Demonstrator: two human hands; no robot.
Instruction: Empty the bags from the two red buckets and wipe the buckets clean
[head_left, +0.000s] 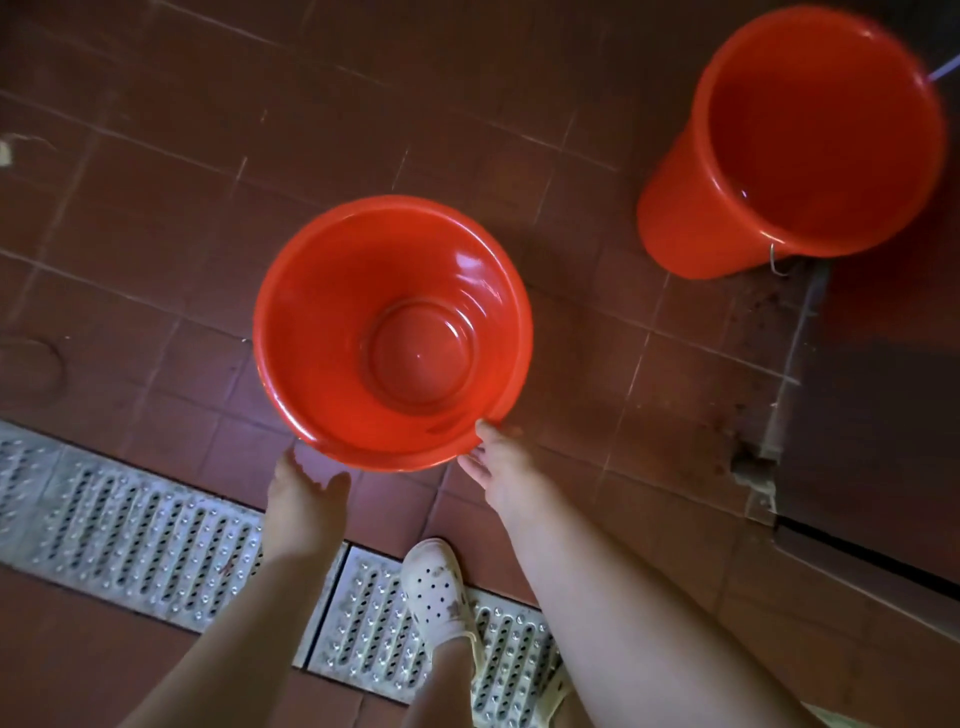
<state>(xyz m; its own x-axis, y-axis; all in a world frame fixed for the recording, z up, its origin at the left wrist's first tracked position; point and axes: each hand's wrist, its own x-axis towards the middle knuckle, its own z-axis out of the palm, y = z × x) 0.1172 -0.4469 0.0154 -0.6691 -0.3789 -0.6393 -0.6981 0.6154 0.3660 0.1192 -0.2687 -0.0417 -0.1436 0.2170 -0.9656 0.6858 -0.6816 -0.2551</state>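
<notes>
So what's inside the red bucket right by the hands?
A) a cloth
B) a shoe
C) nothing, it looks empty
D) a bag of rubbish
C: the near bucket shows only its bare, shiny red bottom, with no bag or cloth in it; the right hand touches its rim and the left hand is open just below it.

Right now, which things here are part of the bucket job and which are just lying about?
Job: near bucket, far bucket, both without bags; right hand at the near rim, left hand open beside it.
Lying about: drain grate, white shoe, floor tiles.
</notes>
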